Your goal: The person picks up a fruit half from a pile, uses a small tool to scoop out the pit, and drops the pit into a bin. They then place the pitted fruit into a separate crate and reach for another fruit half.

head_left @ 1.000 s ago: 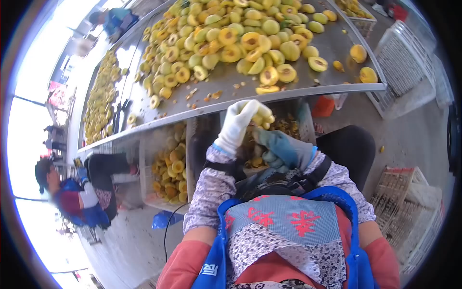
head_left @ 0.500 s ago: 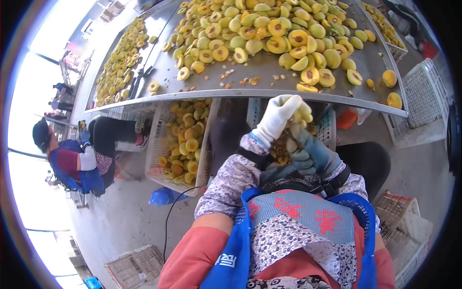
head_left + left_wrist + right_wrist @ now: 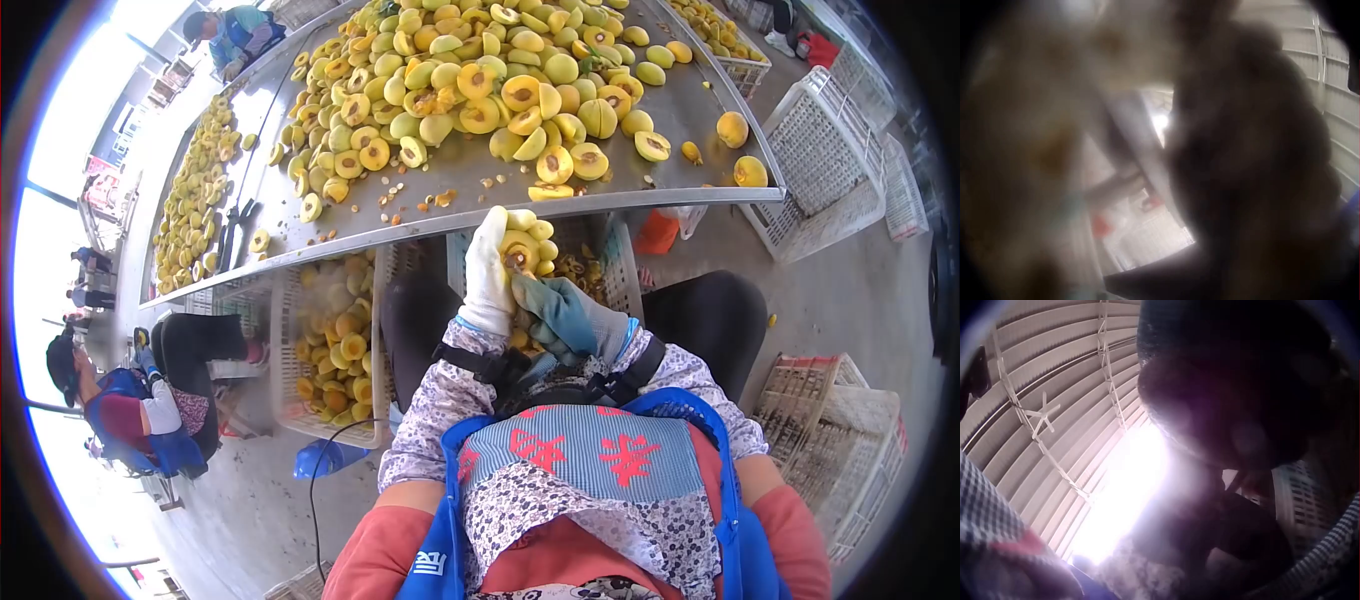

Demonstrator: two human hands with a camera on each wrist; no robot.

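In the head view, the left hand, in a white glove, grips a halved yellow fruit from behind, its cut face with a brown centre turned to the camera. The right hand, in a blue-grey glove, has curled fingers, its fingertips against the fruit's lower edge. Whether it holds a small tool is hidden. Both hands are just off the table's front edge, above a crate of fruit pieces between the knees. Both wrist views are mostly blocked by dark, blurred shapes close to the lens.
A metal table bears a big heap of halved fruit, with dark-handled tools at its left. Another crate of fruit stands left of the knees. White crates stand at the right. A seated person works at the left.
The left hand has turned and its fingers now point up, bringing the fruit's cut face into view. The right fingertips have come against the fruit. The head view has swung right and back.
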